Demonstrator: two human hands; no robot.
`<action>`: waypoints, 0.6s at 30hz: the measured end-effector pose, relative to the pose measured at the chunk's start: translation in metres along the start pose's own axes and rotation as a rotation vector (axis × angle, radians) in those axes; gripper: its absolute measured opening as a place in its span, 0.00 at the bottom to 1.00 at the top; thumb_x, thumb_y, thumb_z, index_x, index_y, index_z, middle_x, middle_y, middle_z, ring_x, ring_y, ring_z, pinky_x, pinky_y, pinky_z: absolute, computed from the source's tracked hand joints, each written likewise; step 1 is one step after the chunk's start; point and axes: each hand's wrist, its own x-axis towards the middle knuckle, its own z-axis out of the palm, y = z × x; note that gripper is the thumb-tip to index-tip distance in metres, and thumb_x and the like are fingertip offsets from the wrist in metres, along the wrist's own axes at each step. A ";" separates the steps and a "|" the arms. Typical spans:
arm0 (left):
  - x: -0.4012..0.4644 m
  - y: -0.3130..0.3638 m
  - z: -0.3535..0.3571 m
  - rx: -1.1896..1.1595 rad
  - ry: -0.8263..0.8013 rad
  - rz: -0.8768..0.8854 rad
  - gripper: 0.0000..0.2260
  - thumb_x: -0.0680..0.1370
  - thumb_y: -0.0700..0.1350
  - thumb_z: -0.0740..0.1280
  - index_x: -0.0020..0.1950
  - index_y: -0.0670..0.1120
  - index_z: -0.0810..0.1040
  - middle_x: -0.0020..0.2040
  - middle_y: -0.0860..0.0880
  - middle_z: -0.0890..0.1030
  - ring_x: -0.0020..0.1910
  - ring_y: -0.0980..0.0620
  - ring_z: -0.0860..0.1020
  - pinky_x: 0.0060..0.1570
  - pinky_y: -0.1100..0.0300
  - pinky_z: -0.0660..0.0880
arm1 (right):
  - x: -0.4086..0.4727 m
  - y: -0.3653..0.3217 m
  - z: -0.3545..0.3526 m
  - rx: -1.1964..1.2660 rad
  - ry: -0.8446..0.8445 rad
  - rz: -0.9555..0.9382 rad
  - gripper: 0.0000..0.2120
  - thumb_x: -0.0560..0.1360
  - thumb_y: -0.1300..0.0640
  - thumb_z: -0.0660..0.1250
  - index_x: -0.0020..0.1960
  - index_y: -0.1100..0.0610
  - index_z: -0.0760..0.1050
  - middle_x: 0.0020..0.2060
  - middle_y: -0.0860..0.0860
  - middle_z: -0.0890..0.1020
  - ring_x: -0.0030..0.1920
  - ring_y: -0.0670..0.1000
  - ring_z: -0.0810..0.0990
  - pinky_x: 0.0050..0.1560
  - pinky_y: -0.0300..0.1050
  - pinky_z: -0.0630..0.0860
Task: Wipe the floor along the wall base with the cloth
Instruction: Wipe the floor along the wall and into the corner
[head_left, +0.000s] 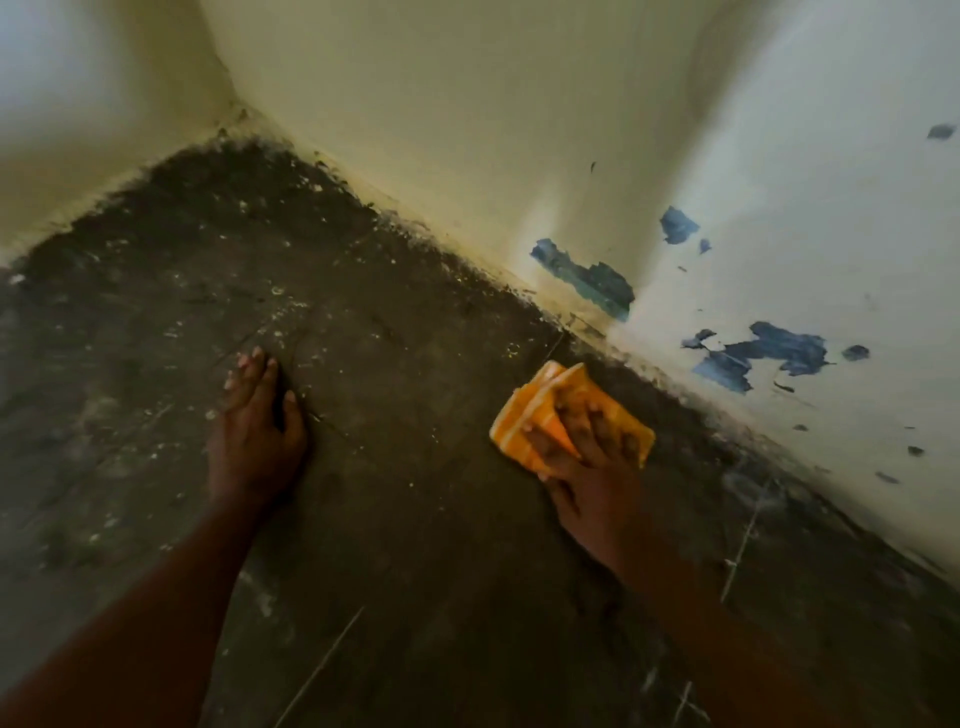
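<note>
Dirty floor (415, 519) meets peeling wall (519, 156). Right hand (587, 462) presses cloth (524, 415) flat just beside wall base, fingers (597, 421) spread. Left hand (254, 431) braces, open. Risk: cloth smearing grime.

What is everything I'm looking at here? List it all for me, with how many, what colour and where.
cloth: one, orange with pale stripes, folded, on the floor close to the base of the right-hand wall, under the right hand
floor: one, dark brown-grey, speckled with pale flecks and streaks, fills the lower part of the view
walls: two, cream, meeting in a corner at upper left
peeled paint patches: several, blue, low on the right-hand wall
dark grime: a band, blackish, along the wall base
left hand: one, flat on the floor, fingers straight, left of the cloth
right hand: one, fingers spread, pressing on the cloth
</note>
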 end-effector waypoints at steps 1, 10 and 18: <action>-0.001 0.000 0.001 0.006 -0.009 0.016 0.24 0.85 0.46 0.63 0.80 0.39 0.67 0.82 0.41 0.65 0.82 0.42 0.61 0.81 0.42 0.59 | 0.004 0.000 -0.004 -0.018 0.009 -0.030 0.28 0.83 0.39 0.51 0.81 0.32 0.50 0.84 0.49 0.47 0.83 0.60 0.44 0.77 0.70 0.45; -0.017 0.009 -0.010 -0.040 0.020 -0.006 0.24 0.84 0.44 0.64 0.79 0.39 0.68 0.81 0.41 0.66 0.81 0.45 0.63 0.81 0.44 0.60 | 0.034 -0.064 0.001 -0.020 -0.020 -0.152 0.29 0.81 0.33 0.47 0.80 0.29 0.42 0.84 0.48 0.43 0.83 0.61 0.40 0.76 0.72 0.42; -0.072 -0.002 -0.003 -0.015 0.058 -0.026 0.23 0.86 0.44 0.60 0.81 0.41 0.65 0.83 0.44 0.63 0.83 0.49 0.58 0.82 0.47 0.58 | 0.107 -0.122 0.003 0.148 0.031 -0.002 0.27 0.81 0.40 0.53 0.79 0.34 0.59 0.84 0.50 0.55 0.82 0.67 0.47 0.78 0.72 0.48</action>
